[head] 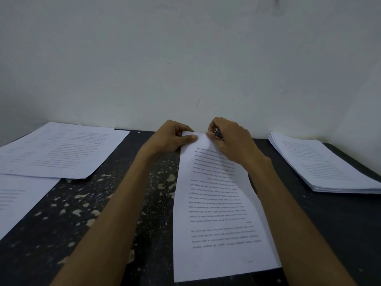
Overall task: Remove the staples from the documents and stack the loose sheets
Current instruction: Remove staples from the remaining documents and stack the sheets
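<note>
Head view, findings by size.

Desk (144,203): dark and speckled, set against a pale wall.

Document (218,213): it lies mid-desk, with its long axis running from me straight toward the wall and its print upside down to me. The near end is flat on the desk. The far end is raised between both hands.

Stack of loose sheets (325,168): on the desk to my right, well apart from the document. Further papers (61,151) lie to my left.

Left grip (171,139): thumb on top and fingers curled beneath, pinching the document's far-left corner.

Right grip (233,141): closed around a small metal tool (217,133), which I judge to be the staple remover. The tool sits at the far edge, just beside my left thumb.

Staple: not visible. I judge that it sits at the far edge, between the two grips.

Governing relation: the work point is at the far end of the long axis, away from me. The holding grip is on its left and the tool on its right, both about equally near.

Judgement: the coming move calls for the tool to pull while the left grip braces the corner. The risk is a torn corner.
</note>
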